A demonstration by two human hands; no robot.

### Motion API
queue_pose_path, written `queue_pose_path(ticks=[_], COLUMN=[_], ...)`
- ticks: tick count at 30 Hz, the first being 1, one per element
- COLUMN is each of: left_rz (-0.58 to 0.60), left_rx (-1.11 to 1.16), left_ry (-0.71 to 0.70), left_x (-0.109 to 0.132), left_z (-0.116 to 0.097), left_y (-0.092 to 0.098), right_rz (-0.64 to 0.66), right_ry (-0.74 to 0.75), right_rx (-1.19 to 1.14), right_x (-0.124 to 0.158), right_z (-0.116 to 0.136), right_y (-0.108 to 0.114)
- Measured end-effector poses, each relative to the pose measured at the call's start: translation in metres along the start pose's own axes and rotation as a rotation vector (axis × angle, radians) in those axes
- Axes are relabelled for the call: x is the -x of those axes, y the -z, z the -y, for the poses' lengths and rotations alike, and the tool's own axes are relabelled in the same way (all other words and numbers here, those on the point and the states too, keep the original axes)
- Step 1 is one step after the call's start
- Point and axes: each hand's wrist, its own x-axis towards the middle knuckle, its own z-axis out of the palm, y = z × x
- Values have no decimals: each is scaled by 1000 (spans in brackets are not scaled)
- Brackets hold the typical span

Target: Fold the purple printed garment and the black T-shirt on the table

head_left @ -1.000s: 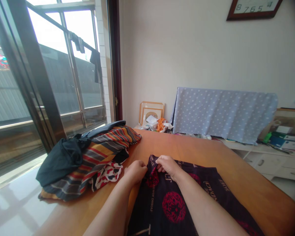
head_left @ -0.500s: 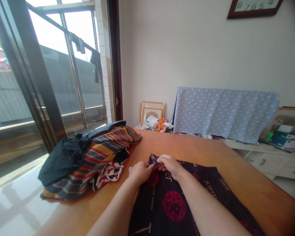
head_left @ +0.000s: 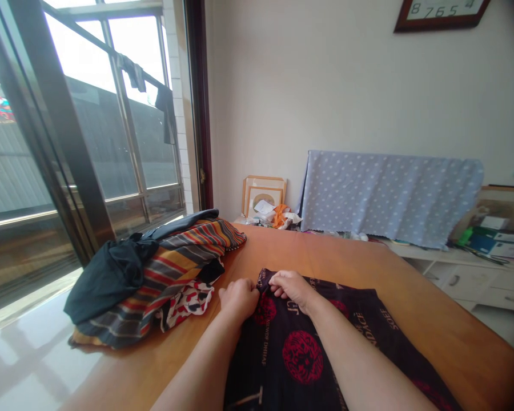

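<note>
A dark cloth (head_left: 351, 331) with red round emblems and pale lettering lies spread on the wooden table (head_left: 432, 319) in front of me. My left hand (head_left: 239, 298) is closed on the cloth's far left corner. My right hand (head_left: 292, 288) pinches the same far edge just to the right, fingers curled around the hem. The two hands nearly touch. Both forearms lie over the cloth.
A heap of clothes (head_left: 154, 274), striped, black and red-white patterned, sits at the table's left side by a glass sliding door (head_left: 89, 142). Beyond the table stand picture frames (head_left: 263, 194), a dotted blue cloth (head_left: 389, 194) over furniture, and a white drawer unit (head_left: 475, 282) with clutter.
Both hands keep their grip on the cloth's far corner and have shifted only slightly. The corner looks drawn a little flatter and to the left.
</note>
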Motion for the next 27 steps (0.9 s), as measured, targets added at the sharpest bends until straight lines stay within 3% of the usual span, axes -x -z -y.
queue_pose_path(ticks=[7,10,15,21,27], left_rz=[25,21,-1,-79,-26], left_rx=[51,74,46,-28,27], left_ry=[28,39,-36,-154,-110], left_x=[-3,-2,1,6,4], left_z=[4,4,-2,-8,-8], left_y=[1,5,4,-2,-1], right_rz=[-31,-55,-132,-255,-290], right_ry=[190,134,0,7,15], right_rx=[226,188,-72,-169,-164], right_x=[-8,-8,-4,-6,-7], right_z=[-16,-15,-5,-4,-5], right_y=[-9,-8,-1,3,0])
